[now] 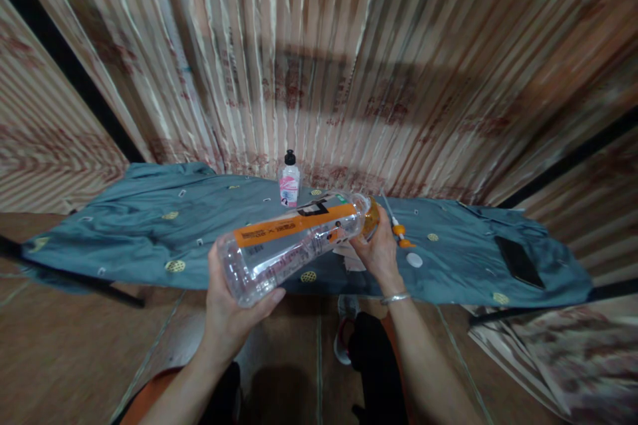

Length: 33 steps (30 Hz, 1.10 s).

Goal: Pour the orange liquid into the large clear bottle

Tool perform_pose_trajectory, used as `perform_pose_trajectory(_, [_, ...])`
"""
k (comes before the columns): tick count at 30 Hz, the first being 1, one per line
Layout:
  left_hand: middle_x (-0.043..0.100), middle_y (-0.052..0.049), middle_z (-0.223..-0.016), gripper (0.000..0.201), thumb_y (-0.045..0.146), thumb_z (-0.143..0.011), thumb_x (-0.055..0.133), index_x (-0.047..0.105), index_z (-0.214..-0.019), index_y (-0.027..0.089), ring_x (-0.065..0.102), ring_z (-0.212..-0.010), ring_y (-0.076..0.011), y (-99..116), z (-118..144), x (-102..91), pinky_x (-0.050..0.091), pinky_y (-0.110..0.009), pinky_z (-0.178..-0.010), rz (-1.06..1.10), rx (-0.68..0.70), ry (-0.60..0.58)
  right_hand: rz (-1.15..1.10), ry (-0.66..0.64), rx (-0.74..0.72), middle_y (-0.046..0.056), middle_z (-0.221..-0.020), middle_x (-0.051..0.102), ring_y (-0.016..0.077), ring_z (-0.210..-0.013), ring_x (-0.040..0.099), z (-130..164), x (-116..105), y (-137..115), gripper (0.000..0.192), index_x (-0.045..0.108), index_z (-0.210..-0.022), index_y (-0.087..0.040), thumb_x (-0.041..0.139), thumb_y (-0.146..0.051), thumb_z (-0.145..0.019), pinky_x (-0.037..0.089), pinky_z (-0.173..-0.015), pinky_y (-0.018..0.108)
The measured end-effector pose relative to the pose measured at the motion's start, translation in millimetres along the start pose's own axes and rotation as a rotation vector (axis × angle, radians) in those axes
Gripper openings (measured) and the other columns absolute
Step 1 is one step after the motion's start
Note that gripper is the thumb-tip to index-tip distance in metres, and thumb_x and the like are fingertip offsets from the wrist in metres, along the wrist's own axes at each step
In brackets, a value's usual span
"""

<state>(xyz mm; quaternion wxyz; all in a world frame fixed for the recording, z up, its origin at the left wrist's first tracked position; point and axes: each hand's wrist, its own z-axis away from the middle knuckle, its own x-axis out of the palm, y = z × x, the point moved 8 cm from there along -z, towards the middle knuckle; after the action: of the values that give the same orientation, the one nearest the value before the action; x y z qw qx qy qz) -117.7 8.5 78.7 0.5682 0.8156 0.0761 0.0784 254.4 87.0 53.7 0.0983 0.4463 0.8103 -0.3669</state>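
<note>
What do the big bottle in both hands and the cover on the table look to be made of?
The big bottle, held tilted by the left hand and right hand, looks like clear glossy plastic: you see through it, and it carries an orange label. The table cover looks like soft matte woven cloth, blue-grey and wrinkled, with small printed motifs.

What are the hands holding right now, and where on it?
A clear plastic bottle, tilted: left hand grips its base, right hand its neck end.
</note>
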Motion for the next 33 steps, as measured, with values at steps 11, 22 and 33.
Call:
perform_pose_trajectory(11, [0.07, -0.015, -0.149, 0.119, 0.052, -0.049, 0.115, 0.057, -0.15, 0.025, 0.07, -0.145, -0.0461, 16, 8, 10.7, 0.054, -0.067, -0.13, 0.042, -0.085, 0.114, 0.009, -0.01, -0.024, 0.024, -0.156, 0.072, 0.0416, -0.143, 0.073, -1, 1, -2, 0.09, 0.049, -0.168, -0.017, 0.087, -0.044, -0.092, 0.066, -0.118, 0.062])
perform_pose_trajectory(22, [0.069, -0.012, -0.148, 0.12, 0.057, -0.048, 0.114, 0.058, -0.15, 0.027, 0.069, -0.145, -0.0447, 20, 9, 8.4, 0.05, -0.068, -0.133, 0.021, -0.067, 0.17, 0.026, 0.015, -0.046, 0.024, -0.153, 0.074, 0.0406, -0.14, 0.075, -1, 0, -5, 0.084, 0.052, -0.164, -0.016, 0.085, -0.045, -0.092, 0.068, -0.115, 0.061])
perform_pose_trajectory(33, [0.068, -0.015, -0.153, 0.126, 0.05, -0.044, 0.116, 0.056, -0.153, 0.026, 0.067, -0.148, -0.0472, 5, 5, -0.3, 0.051, -0.069, -0.132, 0.012, -0.075, 0.097, 0.043, 0.001, -0.009, 0.025, -0.154, 0.073, 0.0407, -0.142, 0.075, -1, 1, -4, 0.084, 0.052, -0.163, -0.016, 0.084, -0.047, -0.091, 0.067, -0.118, 0.061])
